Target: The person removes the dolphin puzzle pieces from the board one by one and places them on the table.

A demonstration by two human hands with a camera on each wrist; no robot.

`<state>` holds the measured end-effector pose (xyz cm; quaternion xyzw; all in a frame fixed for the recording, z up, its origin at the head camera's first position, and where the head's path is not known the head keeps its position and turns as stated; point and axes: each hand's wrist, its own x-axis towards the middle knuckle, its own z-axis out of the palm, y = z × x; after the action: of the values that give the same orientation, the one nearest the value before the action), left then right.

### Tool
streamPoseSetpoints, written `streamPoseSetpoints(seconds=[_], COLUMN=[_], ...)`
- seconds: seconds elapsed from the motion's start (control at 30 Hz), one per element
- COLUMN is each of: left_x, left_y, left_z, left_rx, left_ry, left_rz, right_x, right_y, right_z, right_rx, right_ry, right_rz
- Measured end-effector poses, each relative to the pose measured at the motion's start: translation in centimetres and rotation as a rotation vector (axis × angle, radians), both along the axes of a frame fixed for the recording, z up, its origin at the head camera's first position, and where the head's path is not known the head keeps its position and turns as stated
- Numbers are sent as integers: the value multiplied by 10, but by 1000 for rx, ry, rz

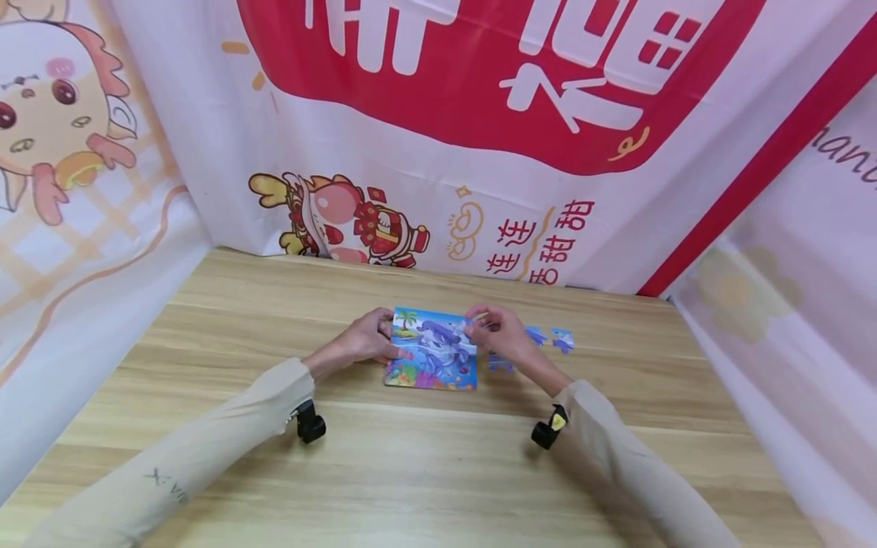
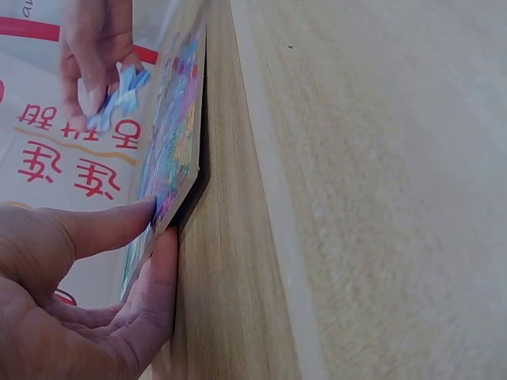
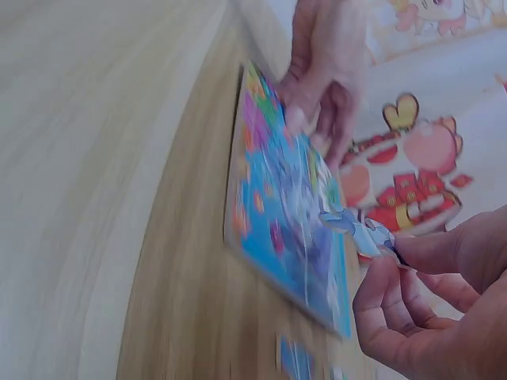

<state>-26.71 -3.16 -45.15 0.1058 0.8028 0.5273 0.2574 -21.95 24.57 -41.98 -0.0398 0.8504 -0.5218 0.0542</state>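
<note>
A colourful puzzle board with dolphins, a palm tree and coral [image 1: 432,354] [image 3: 273,206] lies at the middle of the table. The left hand [image 1: 365,337] [image 2: 103,293] grips its left edge, thumb on the picture and fingers at the edge and underside. Over the board's upper right corner, the right hand [image 1: 503,332] [image 3: 436,293] pinches a light blue puzzle piece [image 3: 360,231] [image 2: 123,96] between thumb and fingers. In the right wrist view the piece is held above the picture, and whether it touches the board I cannot tell.
Several loose blue and purple puzzle pieces lie right of the board, one [image 1: 563,340] farthest right and another [image 1: 500,362] near the right wrist. The wooden table [image 1: 425,472] meets printed cloth walls [image 1: 384,137] at the back and sides.
</note>
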Motion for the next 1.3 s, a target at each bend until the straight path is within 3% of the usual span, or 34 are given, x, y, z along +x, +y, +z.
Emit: streamPoseSetpoints(seconds=[0.13,0.43,0.63,0.8,1.0,1.1,1.3], left_x=[0,2,-3,-3,-1,-3,-7], left_y=[-3,-1,-1,-1,-1,0,-2], left_z=[-2,-2,-10,-9,-5,-7,-13], left_rx=[-6,42,15,2,-7,-11,7], left_ry=[10,42,32,41,42,35,30], left_rz=[0,2,13,6,-3,1,2], right_x=[4,23,31,32,31,31,28], right_y=[24,88,114,124,119,117,115], right_z=[-1,4,4,-5,-14,-15,-18], right_rx=[-25,65,75,106,311,372,395], right_ry=[2,-20,-52,-55,4,-1,1], right_rz=[-5,-12,-18,-12,-54,-83,-111])
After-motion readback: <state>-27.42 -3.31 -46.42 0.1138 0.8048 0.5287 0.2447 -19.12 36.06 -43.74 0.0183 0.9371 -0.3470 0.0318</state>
